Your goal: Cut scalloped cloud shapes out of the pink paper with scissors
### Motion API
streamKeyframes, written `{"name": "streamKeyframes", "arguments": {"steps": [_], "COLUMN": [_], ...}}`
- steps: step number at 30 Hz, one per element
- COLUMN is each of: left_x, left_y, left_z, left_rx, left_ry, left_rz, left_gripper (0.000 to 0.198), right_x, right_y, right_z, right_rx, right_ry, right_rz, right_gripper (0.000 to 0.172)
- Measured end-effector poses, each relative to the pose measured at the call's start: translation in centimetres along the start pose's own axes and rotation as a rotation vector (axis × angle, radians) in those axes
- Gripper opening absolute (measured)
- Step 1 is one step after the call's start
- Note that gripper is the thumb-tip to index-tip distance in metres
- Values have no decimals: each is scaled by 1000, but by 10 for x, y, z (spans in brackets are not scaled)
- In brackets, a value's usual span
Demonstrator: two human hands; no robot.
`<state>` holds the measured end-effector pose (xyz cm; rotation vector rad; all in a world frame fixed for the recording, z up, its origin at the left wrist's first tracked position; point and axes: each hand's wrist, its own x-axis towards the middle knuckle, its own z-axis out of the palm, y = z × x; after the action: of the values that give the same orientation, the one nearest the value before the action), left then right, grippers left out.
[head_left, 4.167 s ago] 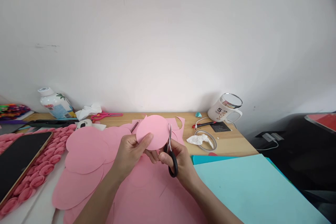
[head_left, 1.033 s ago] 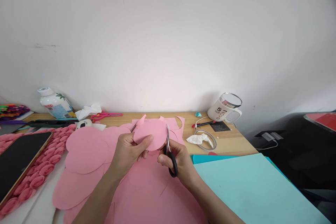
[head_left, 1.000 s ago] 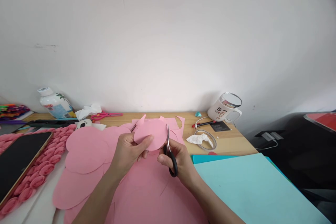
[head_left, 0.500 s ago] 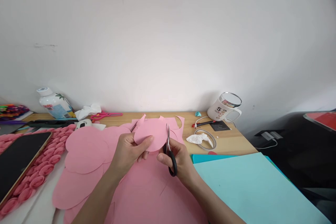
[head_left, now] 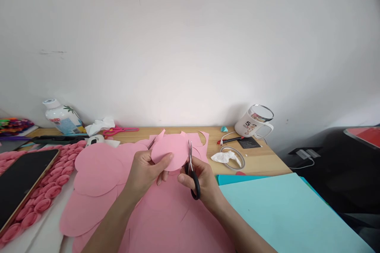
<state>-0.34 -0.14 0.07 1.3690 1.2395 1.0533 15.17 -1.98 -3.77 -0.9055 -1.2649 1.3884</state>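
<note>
Between the thumb and fingers of my left hand (head_left: 150,170) is a round pink paper circle (head_left: 175,148), held up over the table. My right hand (head_left: 202,180) is closed around black-handled scissors (head_left: 194,184), their metal blades pointing up along the circle's right edge. Whether the blades touch the paper, I cannot tell. Below both hands lies a large pink paper sheet (head_left: 175,217). Behind the circle are pink paper offcuts (head_left: 204,137) with curved cut edges. Several overlapping pink rounded paper shapes (head_left: 97,170) lie to the left of my left hand.
At the right lie light blue sheets (head_left: 282,205). A white mug (head_left: 251,122), a coiled cable (head_left: 242,158) and a crumpled tissue (head_left: 227,157) sit behind them. Pink scissors (head_left: 120,131), a white bottle (head_left: 63,118) and a phone (head_left: 26,182) on pink rosettes (head_left: 43,204) are at left.
Almost nothing differs. Both hands keep their places, with the circle and the scissors in nearly the same position; the whole view has shifted very slightly.
</note>
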Motion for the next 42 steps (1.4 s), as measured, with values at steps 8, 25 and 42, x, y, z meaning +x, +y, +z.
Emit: {"name": "streamKeyframes", "arguments": {"steps": [8,25,42], "left_x": [0,-3,0], "left_y": [-2,1,-6], "left_z": [0,1,-2], "left_rx": [-18,-67,5], "left_ry": [-29,-68,-47], "left_rz": [16,6,28], "left_gripper": [34,37,44], "right_x": [0,0,-1], "right_y": [0,2,2], "right_z": [-1,-2,0], "right_rx": [-15,8,-66], "right_ry": [6,-4,8], "right_rz": [3,6,16], "right_gripper": [37,35,26]}}
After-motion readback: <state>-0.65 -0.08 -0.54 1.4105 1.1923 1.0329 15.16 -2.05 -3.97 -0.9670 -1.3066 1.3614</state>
